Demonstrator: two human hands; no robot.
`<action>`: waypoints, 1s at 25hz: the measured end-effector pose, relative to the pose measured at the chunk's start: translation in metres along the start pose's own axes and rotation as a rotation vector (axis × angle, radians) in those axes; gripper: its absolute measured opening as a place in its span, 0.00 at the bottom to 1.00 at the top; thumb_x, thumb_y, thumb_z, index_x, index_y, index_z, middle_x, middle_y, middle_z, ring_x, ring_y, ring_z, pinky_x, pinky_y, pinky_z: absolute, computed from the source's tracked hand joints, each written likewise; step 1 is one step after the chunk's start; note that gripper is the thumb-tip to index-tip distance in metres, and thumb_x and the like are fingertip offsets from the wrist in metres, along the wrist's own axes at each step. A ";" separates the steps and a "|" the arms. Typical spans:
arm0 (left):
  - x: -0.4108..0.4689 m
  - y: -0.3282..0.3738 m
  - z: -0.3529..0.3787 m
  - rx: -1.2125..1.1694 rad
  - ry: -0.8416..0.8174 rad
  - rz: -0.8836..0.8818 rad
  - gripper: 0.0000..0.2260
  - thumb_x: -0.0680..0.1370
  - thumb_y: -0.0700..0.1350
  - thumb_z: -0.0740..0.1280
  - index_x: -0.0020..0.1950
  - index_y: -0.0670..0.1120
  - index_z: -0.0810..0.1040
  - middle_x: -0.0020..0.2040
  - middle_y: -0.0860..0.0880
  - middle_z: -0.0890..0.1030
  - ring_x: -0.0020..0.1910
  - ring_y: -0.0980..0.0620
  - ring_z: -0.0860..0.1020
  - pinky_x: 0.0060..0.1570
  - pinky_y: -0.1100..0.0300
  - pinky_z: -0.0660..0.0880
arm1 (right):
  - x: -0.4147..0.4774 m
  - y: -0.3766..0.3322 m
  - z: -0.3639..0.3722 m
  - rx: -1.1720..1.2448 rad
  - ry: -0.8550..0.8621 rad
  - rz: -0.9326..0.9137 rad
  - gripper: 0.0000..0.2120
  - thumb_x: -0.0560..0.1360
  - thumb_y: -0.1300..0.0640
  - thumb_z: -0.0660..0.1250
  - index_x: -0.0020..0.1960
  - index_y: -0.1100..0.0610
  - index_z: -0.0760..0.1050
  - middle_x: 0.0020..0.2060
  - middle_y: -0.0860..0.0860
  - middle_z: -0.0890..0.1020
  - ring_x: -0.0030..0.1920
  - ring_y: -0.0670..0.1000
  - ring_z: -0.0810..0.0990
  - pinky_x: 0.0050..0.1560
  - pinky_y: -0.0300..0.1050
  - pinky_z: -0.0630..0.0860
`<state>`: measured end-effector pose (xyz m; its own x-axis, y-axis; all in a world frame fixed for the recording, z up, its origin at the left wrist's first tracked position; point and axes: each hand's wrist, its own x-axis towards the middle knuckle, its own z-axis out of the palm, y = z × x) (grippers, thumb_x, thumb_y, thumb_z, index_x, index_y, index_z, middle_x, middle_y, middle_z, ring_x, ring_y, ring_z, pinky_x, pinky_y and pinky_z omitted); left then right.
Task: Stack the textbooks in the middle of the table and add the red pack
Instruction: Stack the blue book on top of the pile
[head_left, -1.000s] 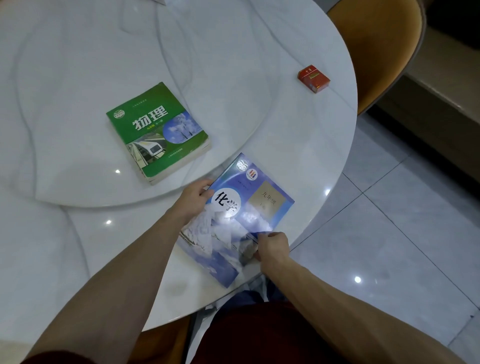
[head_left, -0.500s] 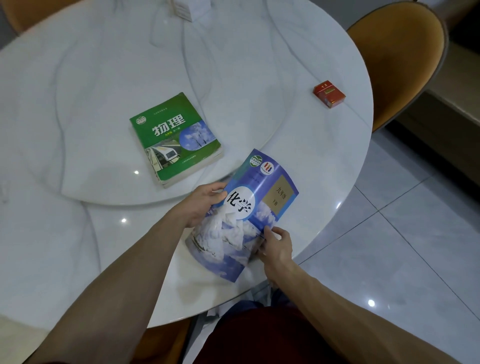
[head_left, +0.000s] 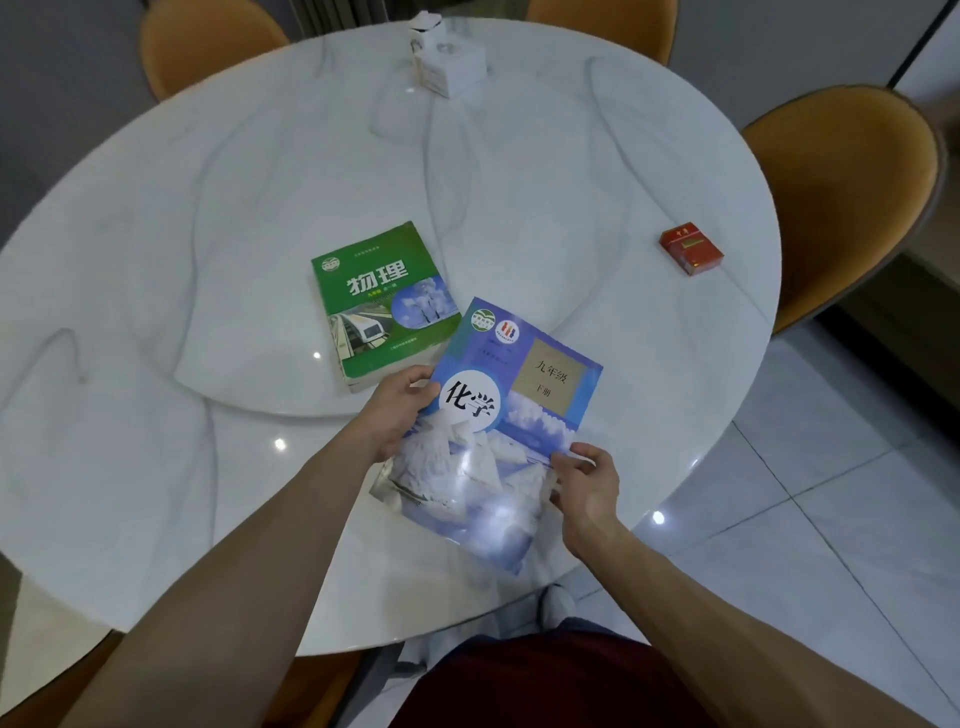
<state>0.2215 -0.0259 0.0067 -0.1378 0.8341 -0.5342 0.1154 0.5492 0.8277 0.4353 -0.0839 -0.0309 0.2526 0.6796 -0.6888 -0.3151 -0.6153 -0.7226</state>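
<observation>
A blue chemistry textbook (head_left: 498, 415) is held above the near part of the round white marble table (head_left: 208, 218), its far corner overlapping the near edge of a green physics textbook (head_left: 382, 304). My left hand (head_left: 397, 410) grips the blue book's left edge. On its right edge, near the lower corner, is my right hand (head_left: 587, 480). The green book lies flat on the raised inner disc of the table. A red pack (head_left: 691, 248) lies alone near the table's right edge.
A white tissue box (head_left: 449, 65) stands at the far side of the table. Orange chairs ring the table: one at the right (head_left: 841, 197), others at the back. Grey tiled floor (head_left: 831, 493) lies to the right.
Both hands have lifted the blue book off the table's near edge and carried it forward, toward the green book. The camera has tilted up, showing more of the table.
</observation>
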 end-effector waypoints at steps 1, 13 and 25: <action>-0.003 0.002 0.002 -0.010 0.034 0.007 0.07 0.81 0.41 0.61 0.55 0.48 0.78 0.48 0.42 0.81 0.41 0.47 0.77 0.44 0.53 0.72 | 0.005 -0.007 0.001 -0.039 -0.003 -0.029 0.09 0.75 0.64 0.66 0.52 0.55 0.69 0.42 0.54 0.76 0.39 0.54 0.75 0.43 0.50 0.76; -0.009 0.025 -0.024 -0.258 0.342 0.018 0.04 0.81 0.41 0.61 0.54 0.46 0.75 0.49 0.43 0.80 0.38 0.48 0.77 0.37 0.57 0.73 | 0.030 -0.102 0.068 -0.292 -0.174 -0.297 0.09 0.75 0.63 0.67 0.54 0.58 0.75 0.42 0.54 0.78 0.42 0.54 0.77 0.39 0.41 0.73; 0.058 0.063 -0.108 -0.256 0.462 0.065 0.06 0.79 0.40 0.64 0.55 0.43 0.77 0.49 0.42 0.80 0.42 0.45 0.76 0.34 0.60 0.71 | 0.069 -0.161 0.203 -0.488 -0.209 -0.437 0.07 0.74 0.60 0.69 0.52 0.57 0.78 0.43 0.54 0.80 0.42 0.55 0.79 0.52 0.51 0.80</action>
<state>0.1150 0.0520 0.0465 -0.5640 0.7242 -0.3968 -0.0981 0.4184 0.9029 0.3174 0.1433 0.0505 0.0651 0.9389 -0.3380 0.2360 -0.3437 -0.9090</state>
